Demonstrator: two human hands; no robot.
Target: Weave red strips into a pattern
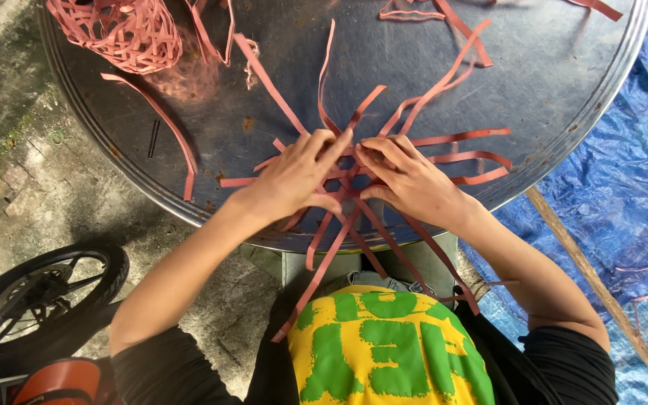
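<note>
Pink flat strips (354, 196) cross in a loose star at the near edge of the round metal tabletop (564, 90), several ends hanging past the rim toward the person's yellow-and-green shirt (384, 345). Left hand (298, 176) lies palm down on the crossing, fingers spread, pressing the strips flat. Right hand (410, 176) lies opposite, fingertips curled and pinching a strip at the centre; fingertips of both nearly touch.

Judged step: an early stage of interlacing, the crossing only just formed. Next move would call for one hand to pin the centre while the other lifts and threads a single strip.

Edges and room: work sits just inside the near rim, so hanging ends could drag the star off. Mid-tabletop beyond the hands has open metal, apart from radiating strip ends. Far left, a partly woven pink basket form (118, 34) and loose strips. Off the tabletop: blue tarpaulin (624, 172) and wooden pole (601, 292) right, wheel (46, 289) left.
</note>
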